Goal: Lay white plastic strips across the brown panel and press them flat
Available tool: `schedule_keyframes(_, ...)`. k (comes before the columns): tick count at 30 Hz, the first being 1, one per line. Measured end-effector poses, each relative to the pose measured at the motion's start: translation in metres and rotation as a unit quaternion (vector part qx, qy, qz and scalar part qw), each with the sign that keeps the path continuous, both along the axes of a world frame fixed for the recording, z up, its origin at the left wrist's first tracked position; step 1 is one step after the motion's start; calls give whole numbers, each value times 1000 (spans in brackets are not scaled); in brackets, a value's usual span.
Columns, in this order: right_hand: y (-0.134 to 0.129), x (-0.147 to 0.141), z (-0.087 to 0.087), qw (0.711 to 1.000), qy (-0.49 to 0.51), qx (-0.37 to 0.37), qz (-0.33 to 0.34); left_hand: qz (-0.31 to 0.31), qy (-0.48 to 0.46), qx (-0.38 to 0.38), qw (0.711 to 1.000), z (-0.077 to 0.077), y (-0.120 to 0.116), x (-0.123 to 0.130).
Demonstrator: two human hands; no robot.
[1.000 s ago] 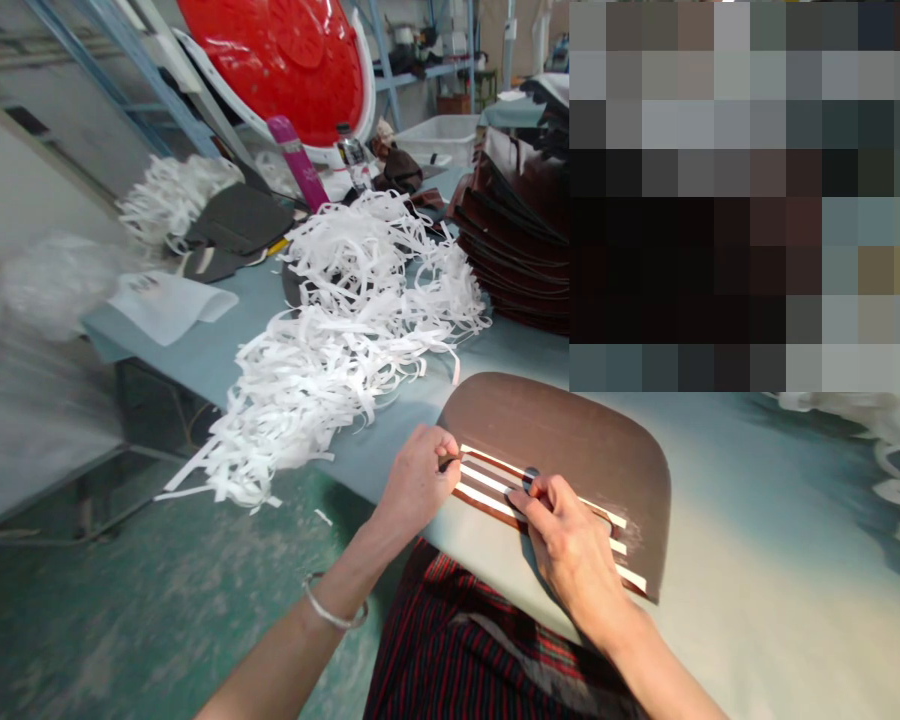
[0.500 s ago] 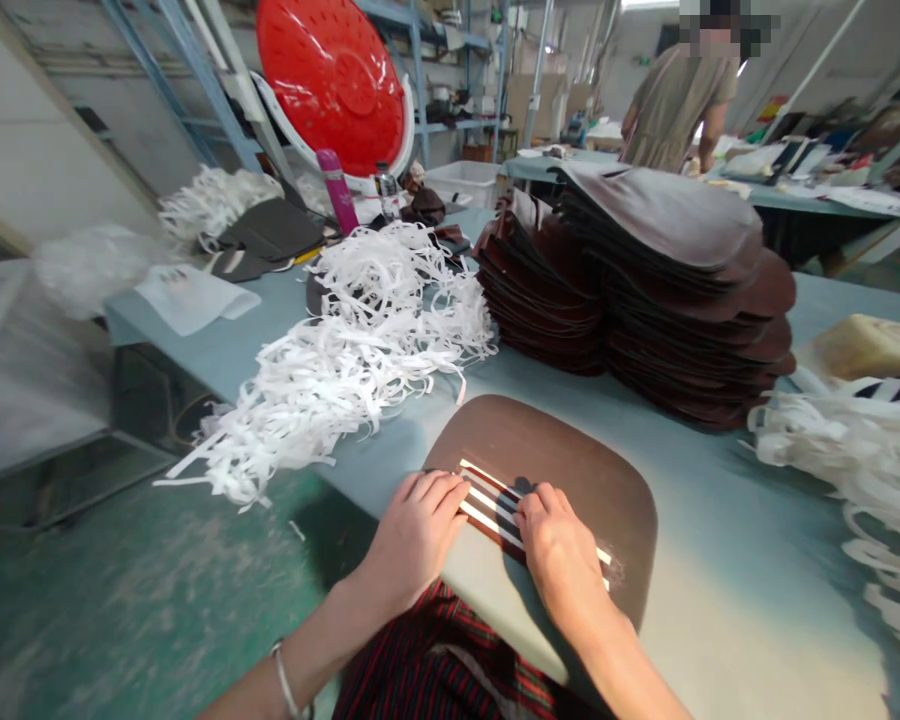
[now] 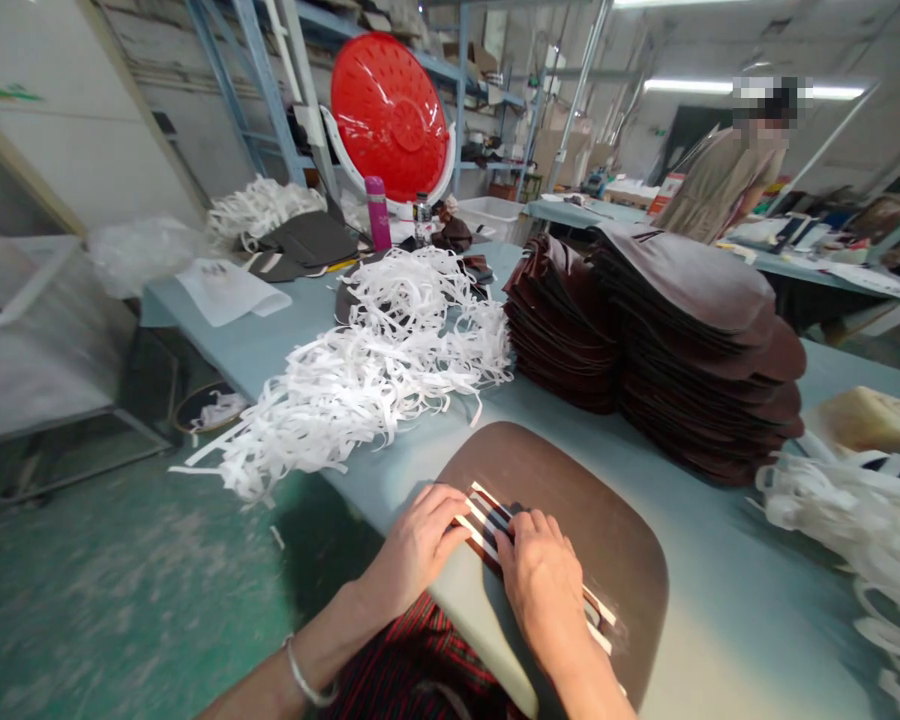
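The left fingers [image 3: 439, 515] and right fingers [image 3: 529, 545] lay flat, unclenched, on white strips [image 3: 487, 525] crossing a brown seat panel [image 3: 607, 530] beneath them, at the desk's [image 3: 720, 620] near edge. Shredded white trimmings [image 3: 330, 400] lay just beyond the left fingers.

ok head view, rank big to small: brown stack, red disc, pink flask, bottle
brown stack: looks largest, but it is much nearer the camera, so its lead over the disc is unsure
red disc
pink flask
bottle: looks a little shorter than the flask
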State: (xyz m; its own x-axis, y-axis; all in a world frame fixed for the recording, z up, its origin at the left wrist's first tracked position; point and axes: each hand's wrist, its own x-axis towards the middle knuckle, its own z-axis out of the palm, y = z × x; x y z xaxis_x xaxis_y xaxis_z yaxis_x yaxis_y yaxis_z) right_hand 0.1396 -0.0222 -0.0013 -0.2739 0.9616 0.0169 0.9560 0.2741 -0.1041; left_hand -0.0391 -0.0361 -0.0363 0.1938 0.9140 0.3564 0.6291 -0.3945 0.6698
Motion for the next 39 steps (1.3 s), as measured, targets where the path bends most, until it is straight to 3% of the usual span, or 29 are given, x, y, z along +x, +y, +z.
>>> schedule_keyframes(6, 10, -13, 3, 998, -36, -51, -8, -5, 1, -10, 1000, 1, 0, 0)
schedule_keyframes(10, 13, -14, 3, 997, -56, -47, 1, 2, 2, -6, 1000, 1, 0, 0)
schedule_keyframes(18, 7, -14, -5, 1000, 4, 7, -7, 1, -10, 13, 1000, -3, 0, 0)
schedule_keyframes(24, 6, -28, -17, 991, 114, 46, 50, 19, 29, -13, 999, -3, -1, 0)
schedule_keyframes(29, -4, -34, -32, 984, 41, 131, 116, 6, 109, 3, 994, -8, 0, 0)
schedule_keyframes(33, -21, -7, -36, 974, -28, 165, 156, 17, 157, 32, 987, -12, -1, 1)
schedule_keyframes(39, -65, 85, -32, 963, -14, 187, 194, 9, 176, 35, 984, -5, -1, 3)
